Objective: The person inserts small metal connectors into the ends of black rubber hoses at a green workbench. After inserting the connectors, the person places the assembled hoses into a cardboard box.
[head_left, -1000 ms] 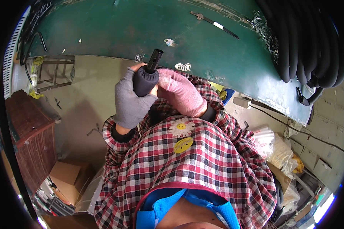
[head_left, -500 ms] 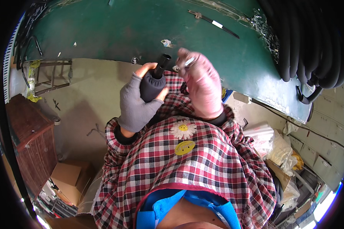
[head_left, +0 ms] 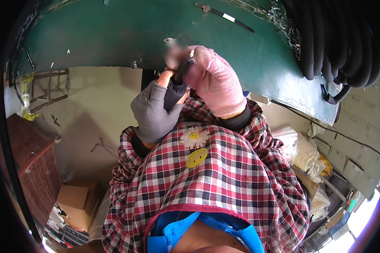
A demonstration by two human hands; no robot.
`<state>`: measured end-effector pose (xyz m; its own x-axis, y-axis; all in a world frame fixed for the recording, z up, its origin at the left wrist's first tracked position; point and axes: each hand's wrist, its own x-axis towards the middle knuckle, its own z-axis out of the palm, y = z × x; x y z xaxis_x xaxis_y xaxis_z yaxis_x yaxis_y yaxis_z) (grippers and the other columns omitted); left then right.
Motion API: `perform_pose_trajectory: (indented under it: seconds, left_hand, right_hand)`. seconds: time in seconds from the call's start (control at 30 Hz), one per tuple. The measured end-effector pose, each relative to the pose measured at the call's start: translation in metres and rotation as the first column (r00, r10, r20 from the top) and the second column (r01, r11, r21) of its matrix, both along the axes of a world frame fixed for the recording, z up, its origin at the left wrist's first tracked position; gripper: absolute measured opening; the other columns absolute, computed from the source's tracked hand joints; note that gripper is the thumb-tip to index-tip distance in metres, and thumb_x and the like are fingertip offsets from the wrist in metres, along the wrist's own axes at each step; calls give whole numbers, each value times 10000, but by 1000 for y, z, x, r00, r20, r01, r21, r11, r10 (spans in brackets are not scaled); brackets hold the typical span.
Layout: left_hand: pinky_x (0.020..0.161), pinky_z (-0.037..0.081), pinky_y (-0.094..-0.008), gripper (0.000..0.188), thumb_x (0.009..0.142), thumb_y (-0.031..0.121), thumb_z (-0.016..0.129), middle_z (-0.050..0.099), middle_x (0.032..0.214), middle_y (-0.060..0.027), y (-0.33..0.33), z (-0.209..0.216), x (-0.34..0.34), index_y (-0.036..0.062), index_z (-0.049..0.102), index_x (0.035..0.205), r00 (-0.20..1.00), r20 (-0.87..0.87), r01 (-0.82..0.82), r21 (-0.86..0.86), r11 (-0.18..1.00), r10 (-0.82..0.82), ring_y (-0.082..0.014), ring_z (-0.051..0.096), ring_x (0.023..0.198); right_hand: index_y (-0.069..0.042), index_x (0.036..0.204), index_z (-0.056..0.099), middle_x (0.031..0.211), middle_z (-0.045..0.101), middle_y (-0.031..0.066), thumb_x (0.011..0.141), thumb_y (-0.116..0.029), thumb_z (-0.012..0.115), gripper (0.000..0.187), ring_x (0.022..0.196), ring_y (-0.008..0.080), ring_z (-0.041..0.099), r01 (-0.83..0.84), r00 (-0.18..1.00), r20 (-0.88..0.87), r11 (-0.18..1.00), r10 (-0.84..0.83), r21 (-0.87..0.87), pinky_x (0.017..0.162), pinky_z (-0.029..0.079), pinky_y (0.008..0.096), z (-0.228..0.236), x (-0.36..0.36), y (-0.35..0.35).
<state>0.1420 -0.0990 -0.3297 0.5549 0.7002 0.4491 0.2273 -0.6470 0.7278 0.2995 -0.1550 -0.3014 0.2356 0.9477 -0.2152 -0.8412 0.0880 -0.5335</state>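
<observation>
Black part (head_left: 176, 86): dark, rounded body, held up in front of the chest, just below the near edge of the green table (head_left: 114, 33). Only a small patch of it shows between the two hands; its upper end is blurred, so its exact shape cannot be told.

Left hand (head_left: 154, 110): grey fingerless glove, fingers wrapped around the lower body of the black part from the left, bare thumb tip up against it. Closed grip.

Right hand (head_left: 213, 80): pink knit glove, curled over the top end of the part from the right, fingertips pinched at it. It seems to hold something small and pale there, but blur hides it. The right hand covers most of the part's right side.

Both sleeves and the smock (head_left: 215, 177) are red, white and black plaid; a daisy patch (head_left: 194, 137) and a yellow oval patch (head_left: 197, 157) sit on the chest just below the hands.

On the green table: a thin dark strip (head_left: 223, 17) with a white tag, well beyond the hands; black hoses (head_left: 337, 38) at its right end.

Floor, left: brown wicker chest (head_left: 33, 168), cardboard box (head_left: 76, 202). Right: white plastic bags (head_left: 302, 154).
</observation>
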Motion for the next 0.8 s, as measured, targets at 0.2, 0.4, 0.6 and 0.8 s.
perform_pose_trajectory:
  seconds: [0.2,0.4,0.6,0.8]
  left_hand:
    - [594,516,-393,646,693,160,847,639,832,-96,-4,-1,0,82,598,1284,994,-112,21,56,998,-14,-302,658,689]
    - [608,519,-410,684,657,180,846,633,867,-84,-5,-6,2,102,591,1287,981,-193,46,84,995,-29,-299,658,729]
    - [633,522,-411,642,679,199,834,627,860,-77,-4,-3,3,114,592,1267,981,-195,28,130,991,-2,-293,660,745]
    - [644,519,-417,593,724,232,821,634,868,-79,1,3,3,124,600,1263,978,-211,18,138,990,12,-299,658,752]
  right_hand:
    - [2,1159,600,967,657,76,974,-201,615,275,780,126,636,36,998,-56,999,-36,1,746,545,274,-25,1,-9]
    - [-28,1009,577,1034,643,124,969,-209,620,190,889,169,645,71,997,-26,997,-71,1,806,549,292,-40,0,-11]
    - [-12,1036,572,1119,635,189,973,-213,609,213,1086,327,637,94,987,-139,987,-76,129,1021,496,407,-46,-5,-9]
    - [19,1198,551,1214,628,192,972,-275,626,378,1143,283,621,53,994,-100,989,-39,138,1034,485,390,-45,-10,-1]
